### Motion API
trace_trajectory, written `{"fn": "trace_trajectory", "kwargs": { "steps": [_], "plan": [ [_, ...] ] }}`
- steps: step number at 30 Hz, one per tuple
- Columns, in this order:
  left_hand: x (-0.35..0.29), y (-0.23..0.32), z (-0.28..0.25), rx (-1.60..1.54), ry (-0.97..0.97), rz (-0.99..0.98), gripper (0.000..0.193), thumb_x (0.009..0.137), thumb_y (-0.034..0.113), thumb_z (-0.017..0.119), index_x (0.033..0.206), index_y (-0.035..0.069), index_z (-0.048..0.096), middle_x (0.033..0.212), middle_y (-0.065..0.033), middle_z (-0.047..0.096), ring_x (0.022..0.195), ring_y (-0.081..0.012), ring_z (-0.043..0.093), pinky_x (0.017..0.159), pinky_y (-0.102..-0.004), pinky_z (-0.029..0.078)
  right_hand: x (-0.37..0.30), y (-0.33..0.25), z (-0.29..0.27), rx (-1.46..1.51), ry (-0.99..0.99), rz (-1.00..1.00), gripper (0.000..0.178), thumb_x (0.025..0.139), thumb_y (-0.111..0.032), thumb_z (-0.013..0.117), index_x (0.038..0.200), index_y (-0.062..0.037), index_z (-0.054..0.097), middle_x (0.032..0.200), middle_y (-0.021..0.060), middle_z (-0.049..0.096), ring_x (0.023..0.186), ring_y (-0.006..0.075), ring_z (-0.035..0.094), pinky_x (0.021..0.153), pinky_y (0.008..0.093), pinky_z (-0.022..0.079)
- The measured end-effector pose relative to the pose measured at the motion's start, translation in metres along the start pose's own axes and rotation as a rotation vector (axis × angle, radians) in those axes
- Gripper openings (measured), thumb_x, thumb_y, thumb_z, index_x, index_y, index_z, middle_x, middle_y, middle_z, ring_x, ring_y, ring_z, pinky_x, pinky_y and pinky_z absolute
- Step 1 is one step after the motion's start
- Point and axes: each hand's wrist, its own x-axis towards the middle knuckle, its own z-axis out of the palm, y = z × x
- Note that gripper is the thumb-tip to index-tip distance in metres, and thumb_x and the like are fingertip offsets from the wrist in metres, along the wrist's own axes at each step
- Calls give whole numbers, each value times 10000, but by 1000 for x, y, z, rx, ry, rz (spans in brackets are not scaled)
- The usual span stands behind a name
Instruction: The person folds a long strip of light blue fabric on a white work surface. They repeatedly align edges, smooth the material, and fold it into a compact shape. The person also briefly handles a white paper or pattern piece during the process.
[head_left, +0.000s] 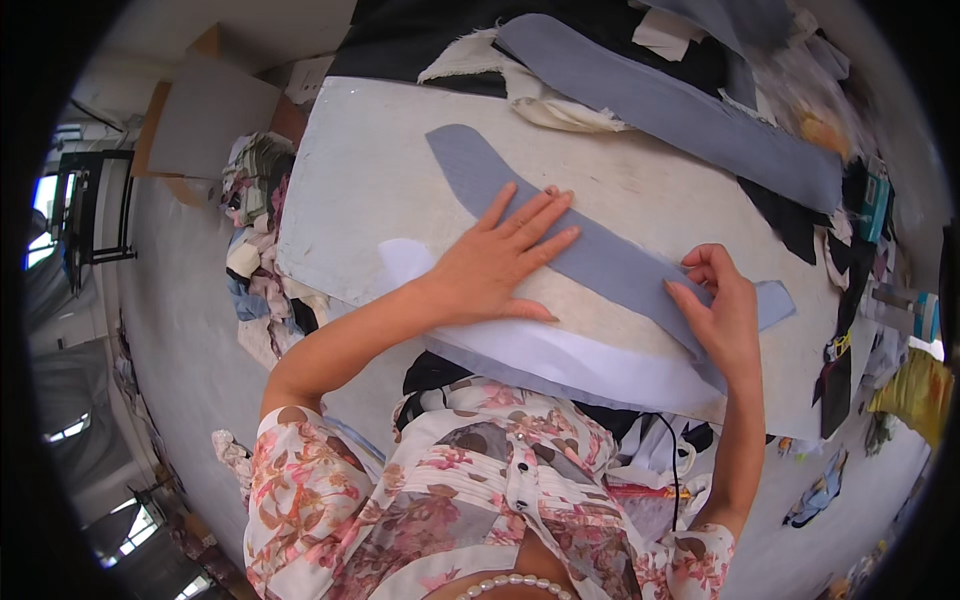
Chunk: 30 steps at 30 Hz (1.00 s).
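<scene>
A long curved grey-blue fabric piece [610, 262] lies slantwise across the pale tabletop. Pressing flat on its middle is my left hand [500, 262], with fingers spread and the thumb apart. Toward the right end of the piece, my right hand [722, 305] has its fingers curled and its thumb bent close to them, pinching at the fabric's upper edge. A white curved strip [560, 355] rests nearer to me, partly under my left wrist, and a grey-blue layer shows along its near edge.
The pale board tabletop [360, 190] ends near my waist. Farther back, another grey-blue fabric strip [680, 115] lies over cream scraps [560, 108] and black cloth [410, 45]. Piled fabric scraps [262, 270] stand beside the left edge. A teal box [874, 208] sits at the right.
</scene>
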Motion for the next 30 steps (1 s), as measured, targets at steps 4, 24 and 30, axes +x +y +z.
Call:
{"fn": "trace_trajectory", "kwargs": {
  "steps": [4, 24, 30],
  "plan": [
    [-1, -5, -1, -11, 0, -3, 1006, 822, 812, 298, 1509, 76, 290, 1599, -168, 143, 1493, -309, 88, 1200, -503, 9, -4, 5, -7, -6, 25, -33, 282, 766, -65, 708, 1007, -47, 563, 817, 100, 633, 742, 224, 616, 684, 322, 484],
    [50, 35, 5, -169, -3, 289, 947, 818, 741, 405, 1502, 93, 305, 1595, -172, 165, 1486, -311, 132, 1194, -528, 50, -4, 11, -11, -34, 29, -14, 322, 758, -76, 720, 1039, -66, 562, 770, 100, 631, 705, 270, 626, 665, 343, 478],
    [47, 30, 0, -176, -7, 290, 945, 806, 707, 479, 1492, 77, 324, 1595, -162, 171, 1486, -292, 139, 1198, -517, 74, -19, 31, -35, -44, 103, 42, 341, 739, -34, 723, 1045, -59, 576, 797, 64, 612, 726, 190, 595, 677, 298, 466]
  ]
}}
